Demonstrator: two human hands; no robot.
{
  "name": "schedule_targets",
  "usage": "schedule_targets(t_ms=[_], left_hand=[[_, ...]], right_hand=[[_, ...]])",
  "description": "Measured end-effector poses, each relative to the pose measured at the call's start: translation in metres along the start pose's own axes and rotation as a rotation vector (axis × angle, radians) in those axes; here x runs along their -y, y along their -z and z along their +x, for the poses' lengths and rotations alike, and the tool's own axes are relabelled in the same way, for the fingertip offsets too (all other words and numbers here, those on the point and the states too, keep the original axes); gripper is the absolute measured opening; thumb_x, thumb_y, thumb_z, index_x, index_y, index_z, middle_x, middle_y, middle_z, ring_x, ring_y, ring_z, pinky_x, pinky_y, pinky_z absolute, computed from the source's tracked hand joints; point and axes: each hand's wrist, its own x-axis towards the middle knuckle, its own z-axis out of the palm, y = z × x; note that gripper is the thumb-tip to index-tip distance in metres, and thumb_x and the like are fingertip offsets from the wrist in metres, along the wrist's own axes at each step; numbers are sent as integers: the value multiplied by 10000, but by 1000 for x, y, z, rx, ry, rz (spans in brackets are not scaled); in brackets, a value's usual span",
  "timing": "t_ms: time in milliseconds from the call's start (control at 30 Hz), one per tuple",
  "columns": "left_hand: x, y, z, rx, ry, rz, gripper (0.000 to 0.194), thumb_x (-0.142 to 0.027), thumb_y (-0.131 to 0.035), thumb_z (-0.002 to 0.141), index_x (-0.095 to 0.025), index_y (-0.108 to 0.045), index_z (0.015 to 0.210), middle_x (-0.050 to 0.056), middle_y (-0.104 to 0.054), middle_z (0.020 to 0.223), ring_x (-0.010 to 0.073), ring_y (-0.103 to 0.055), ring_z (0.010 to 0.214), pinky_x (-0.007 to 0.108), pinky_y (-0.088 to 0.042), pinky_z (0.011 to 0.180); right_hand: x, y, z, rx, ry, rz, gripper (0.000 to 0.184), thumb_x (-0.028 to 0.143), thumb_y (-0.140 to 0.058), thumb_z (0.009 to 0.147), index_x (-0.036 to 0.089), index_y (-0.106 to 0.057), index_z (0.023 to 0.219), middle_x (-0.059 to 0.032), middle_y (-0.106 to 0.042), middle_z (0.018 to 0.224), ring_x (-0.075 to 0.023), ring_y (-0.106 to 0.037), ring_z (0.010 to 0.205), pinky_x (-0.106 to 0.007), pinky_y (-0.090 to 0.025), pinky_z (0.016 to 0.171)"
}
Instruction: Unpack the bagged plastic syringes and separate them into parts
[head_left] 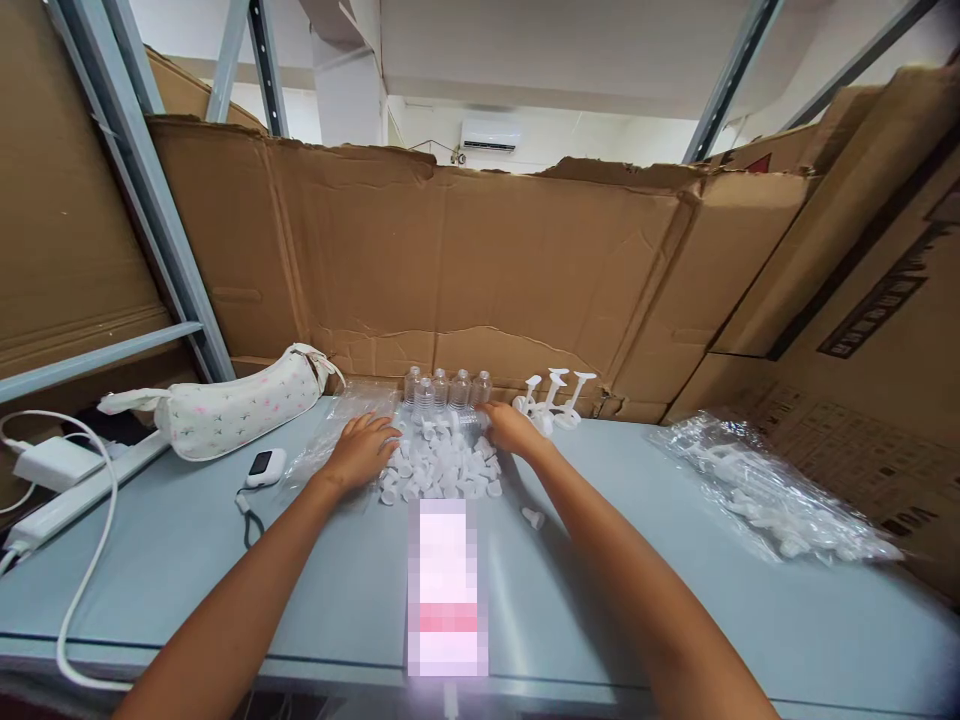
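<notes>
A heap of several small white plastic caps (442, 468) lies on the grey table (637, 600). My left hand (364, 447) rests at the heap's left edge, fingers curled down onto the caps; what it holds, if anything, is hidden. My right hand (508, 427) is at the heap's far right, closed round a small clear bottle (466, 420) lying on its side. Behind the heap stand several small clear bottles (446, 387) upright in a row. To their right stand three white pump tops (553, 398).
A white floral pouch (232, 405), a small white device with a strap (264, 468) and a white charger with cable (56, 462) lie at the left. A clear plastic bag of white parts (765, 485) lies at the right. Cardboard walls surround the table. One loose cap (533, 517) lies apart.
</notes>
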Motion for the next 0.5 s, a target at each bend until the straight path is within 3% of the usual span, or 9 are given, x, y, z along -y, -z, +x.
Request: schedule_targets(t_ms=[167,333,500], left_hand=[[5,1,-1,45,64,15,429,-393,-302,929,-249,-610,1191,80,-474,1406,281,-338,1336,502,-206,1097],[6,0,-3,52,94,56,463,-428,-266,936,-246,-618,1175,105,-467,1406,287,-356,1328,486,-249,1077],[5,3,-5,32,85,86,452,-411,-290,931,-201,-637,1129,138,-503,1363,286,-416,1282,451,-309,1046]], right_hand=[[4,12,-9,-133,-13,86,508,9,-510,749,88,-527,1251,-186,-557,1265,-294,-515,1168,-391,-411,958],[8,24,-27,-272,-15,210,484,133,-557,794,145,-478,1270,-137,-550,1277,-251,-502,1180,-395,-402,992],[16,34,-56,-369,-19,637,399,237,-619,762,189,-529,1148,-95,-604,1166,-214,-592,1003,-384,-503,864]])
